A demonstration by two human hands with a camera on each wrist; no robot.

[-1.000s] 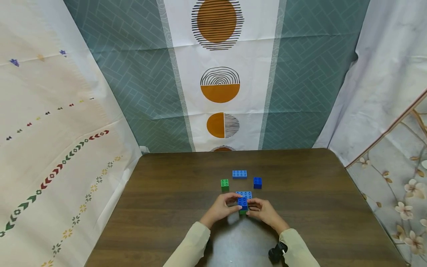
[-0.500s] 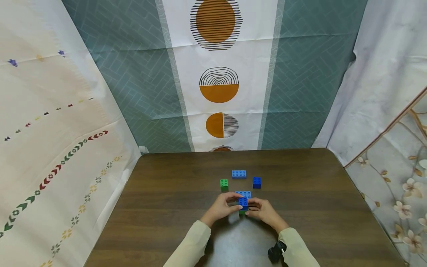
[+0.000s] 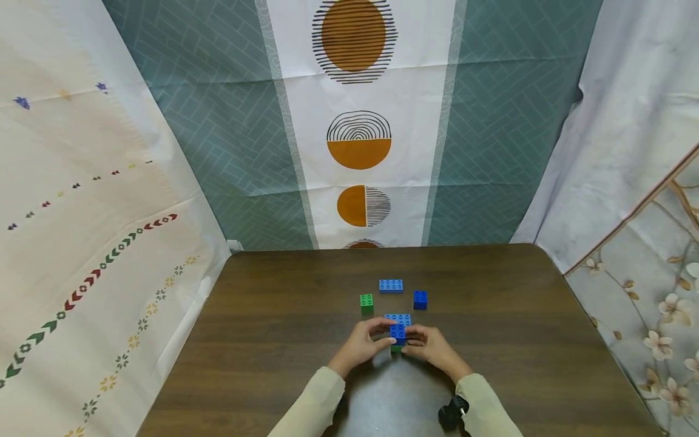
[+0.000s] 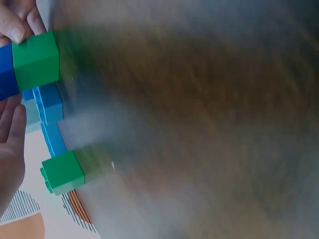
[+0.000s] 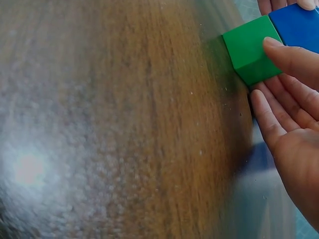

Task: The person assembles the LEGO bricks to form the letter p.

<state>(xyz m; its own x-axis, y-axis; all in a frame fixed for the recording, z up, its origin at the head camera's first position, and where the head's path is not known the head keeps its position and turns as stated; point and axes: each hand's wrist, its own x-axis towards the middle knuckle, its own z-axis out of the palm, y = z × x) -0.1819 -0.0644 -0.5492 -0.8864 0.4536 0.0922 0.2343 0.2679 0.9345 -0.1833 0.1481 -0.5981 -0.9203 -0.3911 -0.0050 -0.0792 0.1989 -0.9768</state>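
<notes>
In the head view a dark blue 2x2 toy brick (image 3: 397, 331) sits on top of a green brick (image 3: 396, 349), making a small upright stack. My left hand (image 3: 363, 346) pinches the blue brick from the left. My right hand (image 3: 431, 348) holds the green brick from the right, its thumb against the side in the right wrist view. Directly behind the stack lies a light blue 2x4 brick (image 3: 399, 318), partly covered. Seen from the left wrist, the green brick (image 4: 37, 59) meets the blue brick (image 4: 7, 72) flush.
Farther back on the brown table (image 3: 273, 340) stand another green brick (image 3: 367, 302), a light blue 2x4 brick (image 3: 391, 286) and a dark blue 2x2 brick (image 3: 420, 300). A black device (image 3: 453, 413) is strapped at the right wrist. Patterned cloths hang around the table.
Both hands keep their hold on the stack with hardly any movement. The other bricks stay where they were; only the head view shifts slightly.
</notes>
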